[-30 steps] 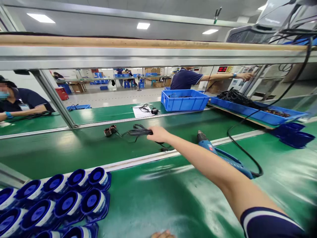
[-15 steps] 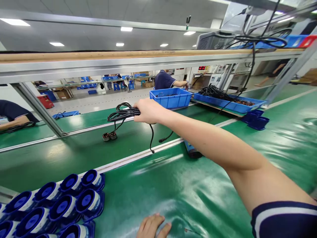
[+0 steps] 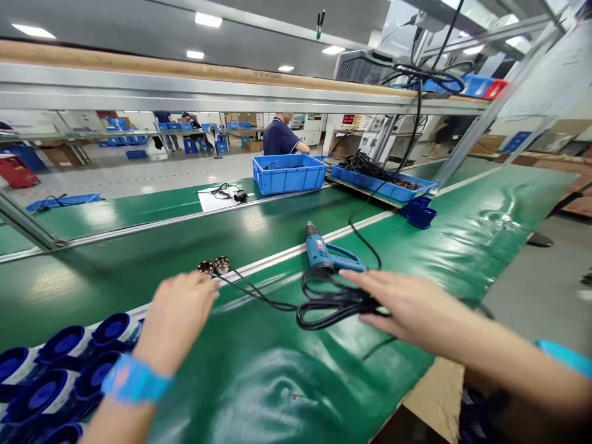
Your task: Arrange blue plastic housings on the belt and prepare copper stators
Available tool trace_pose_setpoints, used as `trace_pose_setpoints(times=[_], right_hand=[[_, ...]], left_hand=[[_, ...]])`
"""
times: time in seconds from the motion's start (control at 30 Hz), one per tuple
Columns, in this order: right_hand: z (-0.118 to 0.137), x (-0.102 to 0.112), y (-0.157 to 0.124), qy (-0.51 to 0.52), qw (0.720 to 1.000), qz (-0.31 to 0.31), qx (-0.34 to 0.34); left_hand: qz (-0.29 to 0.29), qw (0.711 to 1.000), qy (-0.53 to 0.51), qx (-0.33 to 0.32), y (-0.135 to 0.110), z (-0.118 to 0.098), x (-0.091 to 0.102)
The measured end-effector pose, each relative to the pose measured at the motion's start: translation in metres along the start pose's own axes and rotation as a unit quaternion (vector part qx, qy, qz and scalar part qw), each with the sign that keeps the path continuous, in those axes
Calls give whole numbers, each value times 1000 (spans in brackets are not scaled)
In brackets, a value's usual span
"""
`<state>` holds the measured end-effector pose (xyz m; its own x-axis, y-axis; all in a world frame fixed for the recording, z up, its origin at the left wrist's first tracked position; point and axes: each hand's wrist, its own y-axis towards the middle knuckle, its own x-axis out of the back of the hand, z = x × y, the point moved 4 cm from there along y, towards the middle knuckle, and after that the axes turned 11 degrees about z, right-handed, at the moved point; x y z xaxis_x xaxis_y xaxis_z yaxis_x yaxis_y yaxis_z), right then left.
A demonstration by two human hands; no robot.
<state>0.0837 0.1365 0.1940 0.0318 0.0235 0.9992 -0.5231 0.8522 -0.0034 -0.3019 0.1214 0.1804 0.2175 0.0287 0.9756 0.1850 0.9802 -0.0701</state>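
My right hand (image 3: 407, 305) grips a coiled black cable bundle (image 3: 324, 303) that lies on the near green table (image 3: 287, 376). From the bundle, thin wires run left to two small copper-wound coils (image 3: 213, 266) at the edge of the conveyor belt (image 3: 139, 259). My left hand (image 3: 178, 311), with a blue wristband (image 3: 134, 379), hovers just short of those coils, fingers stretched toward them and holding nothing. A blue heat gun (image 3: 326, 256) lies just behind the bundle, its black cord trailing away to the back right.
Several blue round cups (image 3: 55, 376) are packed together at the near left. A blue bin (image 3: 289, 172) and a blue tray of black cables (image 3: 383, 182) stand beyond the belt. A person in a dark shirt (image 3: 280, 137) works behind them. The table edge drops off at the right.
My right hand has carried the cable bundle from above the belt down onto the near table. The left hand has come up from the table's near edge toward the coils.
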Motion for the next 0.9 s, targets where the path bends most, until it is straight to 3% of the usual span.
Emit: trace_pose_setpoints(times=[0.1,0.2,0.33,0.47,0.6,0.7,0.8,0.9], right_hand=[[-15,-88,-24,-21,999,46,15],[-21,-142,-38,24,999,20,13],[-27,-160,-44,120,993,-15,-10],[-54,-155,-41,150,988,-7,-33],[-112,-154,-41,100,991,-4,-90],[-159,-157,-45,55,992,6,-116],[-203,-158,-53,23,991,13,-131],[-240,-158,-59,13,990,25,-140]], left_hand=[[41,999,19,-5,70,42,11],[112,993,25,-30,127,64,-14],[192,978,28,-69,171,64,-52],[209,972,52,-97,192,50,-57],[173,975,70,-122,194,30,-34],[139,980,71,-122,180,9,-14],[119,985,60,-111,149,-18,-3],[114,988,33,-102,99,-49,-11]])
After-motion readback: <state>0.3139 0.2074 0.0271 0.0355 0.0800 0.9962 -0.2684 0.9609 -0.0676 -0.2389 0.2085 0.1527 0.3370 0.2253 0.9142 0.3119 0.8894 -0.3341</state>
